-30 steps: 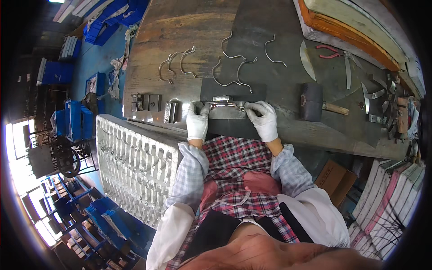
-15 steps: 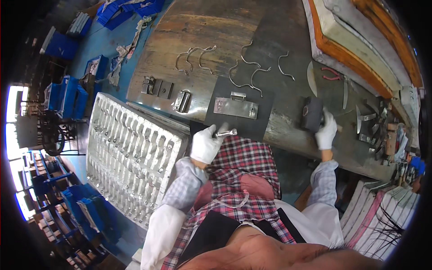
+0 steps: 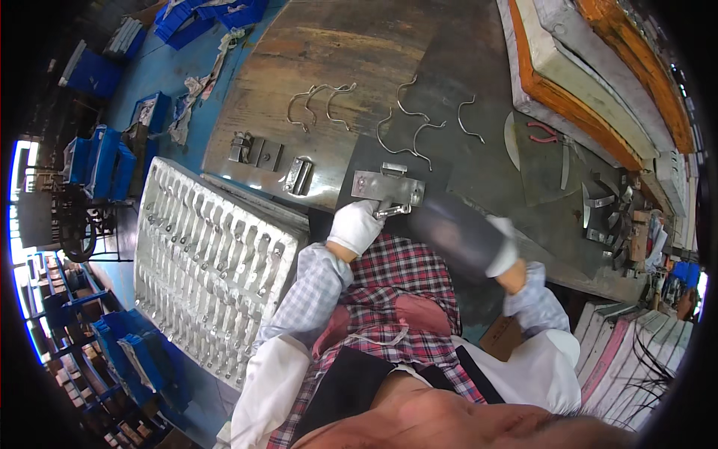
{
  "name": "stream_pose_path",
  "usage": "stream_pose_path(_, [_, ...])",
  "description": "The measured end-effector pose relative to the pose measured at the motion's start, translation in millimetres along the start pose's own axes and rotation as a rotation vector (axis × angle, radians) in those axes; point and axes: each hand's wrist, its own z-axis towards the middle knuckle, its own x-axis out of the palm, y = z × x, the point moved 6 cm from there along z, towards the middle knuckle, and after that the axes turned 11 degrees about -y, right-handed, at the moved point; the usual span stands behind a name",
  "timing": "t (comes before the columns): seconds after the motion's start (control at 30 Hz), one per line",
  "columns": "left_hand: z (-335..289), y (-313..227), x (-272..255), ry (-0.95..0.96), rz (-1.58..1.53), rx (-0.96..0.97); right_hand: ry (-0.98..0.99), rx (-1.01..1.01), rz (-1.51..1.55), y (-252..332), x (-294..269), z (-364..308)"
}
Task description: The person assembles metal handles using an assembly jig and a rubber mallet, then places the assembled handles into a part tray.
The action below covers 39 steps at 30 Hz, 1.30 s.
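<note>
Left hand: a white glove is worn on the left hand; the fingers are closed together, and a small shiny metal fitting is pinched at their tips.
Metal fitting: it is held in front of the steel plate, by the plate's near edge; whether the two are touching cannot be told.
Right hand: the right hand, also white-gloved, is closed round the black mallet; single fingers cannot be made out for blur.
Mallet: its dark head is smeared by motion and pointed toward the metal fitting, to the right of it; the grip is hidden.
Steel plate: it is laid on a dark mat, with a small metal block set at its far edge.
Bent rods: curved metal rods are spread beyond the plate, in a left and a right cluster.
Bench left: metal jigs are placed left of the mat.
Bench right: red-handled pliers are laid near stacked, orange-edged slabs; loose metal strips are heaped nearer the person.
Left of the person: a pale tray is tilted beside the workbench and filled with rows of metal pieces.
Clothing: a plaid apron is worn.
</note>
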Motion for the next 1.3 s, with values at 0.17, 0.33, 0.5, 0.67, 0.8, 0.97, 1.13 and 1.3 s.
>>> stream_pose_path(0.17, [-13.2,-15.6,-9.3,0.054,-0.327,-0.214,-0.087,0.074,-0.841,-53.2,-53.9,-17.3])
stream_pose_path(0.33, [-32.9,-24.6,1.5,0.201,-1.372,-0.845,0.063,-0.009,0.067,10.3,109.6,-23.2])
stream_pose_path(0.5, [9.4,39.9,-23.3,-0.156,-0.775,-0.665,-0.105,0.843,0.512,-32.0,138.8,-9.8])
stream_pose_path(0.67, [14.8,57.7,2.9,-0.32,-0.451,-0.325,-0.139,0.649,0.414,-38.6,124.4,10.9])
stream_pose_path(0.8, [18.9,50.3,-3.9,-0.341,-0.523,-0.407,-0.477,0.424,0.248,-78.4,116.7,-11.8])
stream_pose_path(0.97, [23.4,50.7,0.3,-0.263,-0.616,-0.459,-0.496,0.209,0.104,-71.4,118.7,-11.0])
stream_pose_path(1.13, [23.8,49.0,-4.0,-0.286,-0.6,-0.383,-0.381,0.434,0.325,-75.0,121.7,-7.4])
stream_pose_path(1.3, [5.0,31.3,-7.5,-0.31,-0.366,-0.557,-0.347,0.322,-0.071,-41.9,123.1,4.1])
